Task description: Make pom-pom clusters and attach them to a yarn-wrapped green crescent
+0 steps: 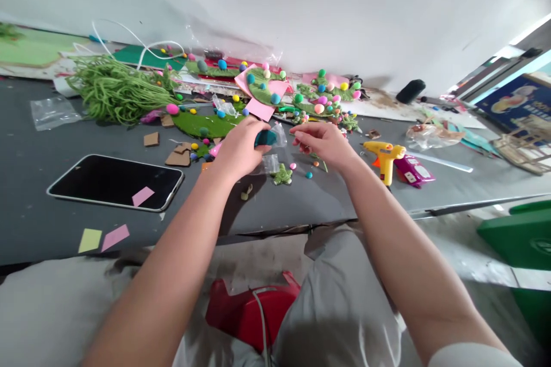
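Observation:
My left hand [239, 148] is closed around a small clear plastic bag [271, 152] with a teal lump [265, 137] in it, held just above the dark table [34, 195]. My right hand [323, 142] hovers close to its right, fingers curled in a pinch near the bag's top; what they pinch is too small to make out. Below the hands lie a small green felt star [283, 175] and loose coloured balls [308, 174]. Beyond them are green felt pieces dotted with coloured pom-poms [327, 100] and pink paper squares [260, 109].
A black phone [115, 182] with a pink slip lies at left, paper slips [103, 238] near the table edge. A yellow glue gun [384, 158] and purple packet [414, 171] stand at right. Green string [114, 89] is piled at back left. A red stool [253, 309] sits below.

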A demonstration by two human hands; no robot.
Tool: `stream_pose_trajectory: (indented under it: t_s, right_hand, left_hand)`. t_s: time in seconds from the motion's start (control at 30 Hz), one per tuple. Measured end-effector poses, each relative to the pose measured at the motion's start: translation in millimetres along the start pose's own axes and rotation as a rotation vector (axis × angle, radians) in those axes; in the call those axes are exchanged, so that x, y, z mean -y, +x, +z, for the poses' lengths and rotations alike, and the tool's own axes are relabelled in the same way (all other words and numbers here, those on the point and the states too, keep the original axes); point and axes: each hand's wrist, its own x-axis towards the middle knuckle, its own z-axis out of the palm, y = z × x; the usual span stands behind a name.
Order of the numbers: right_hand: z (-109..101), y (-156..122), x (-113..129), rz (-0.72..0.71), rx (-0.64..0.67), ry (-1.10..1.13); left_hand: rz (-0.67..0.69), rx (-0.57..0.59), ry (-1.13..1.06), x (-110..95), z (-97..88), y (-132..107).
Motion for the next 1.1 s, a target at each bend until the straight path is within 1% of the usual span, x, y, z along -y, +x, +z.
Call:
stream_pose_trajectory:
  t_s: [0.1, 0.17, 0.27, 0.37, 0.5, 0.63, 0.8, 0.97, 1.1]
  right_hand:
    - [-3.0, -1.8, 3.2, -0.072, -0.003, -0.022]
    - [-2.5, -4.6, 7.5, -0.128, 0.007, -0.065]
    - [1.1, -8.7, 12.9, -0.185, 0.021, -0.100]
    - [5.3, -10.2, 14.9, -0.219, 0.006, -0.069]
    - [9.0, -9.3, 14.2, -0.232, -0.031, -0.043]
    - [12.3, -8.3, 12.7, -0.250, -0.030, -0.039]
    - [16.2, -6.2, 7.7, -0.380, -0.079, -0.118]
    - [16.1, -4.4, 1.4, -0.357, -0.106, -0.286]
    - [19.5, -5.6, 4.6, -0.342, -0.084, -0.291]
  left_hand:
    - [0.074, -0.093, -0.095, -2.9, -1.1, -0.1]
    - [0.097, -0.114, -0.134, -4.5, -0.9, -1.4]
    - [0.099, -0.121, -0.154, -6.2, -1.2, -3.9]
    - [0.093, -0.118, -0.147, -6.5, -2.4, -5.5]
    - [0.133, -0.128, -0.161, -4.8, -2.5, -5.5]
    - [0.151, -0.137, -0.157, -3.0, -0.6, -4.7]
    - [0.141, -0.112, -0.148, -3.6, 0.8, -4.6]
    - [0.152, -0.118, -0.155, -6.2, -0.6, -5.2]
    - [0.193, -0.124, -0.191, -5.9, -0.3, -5.8]
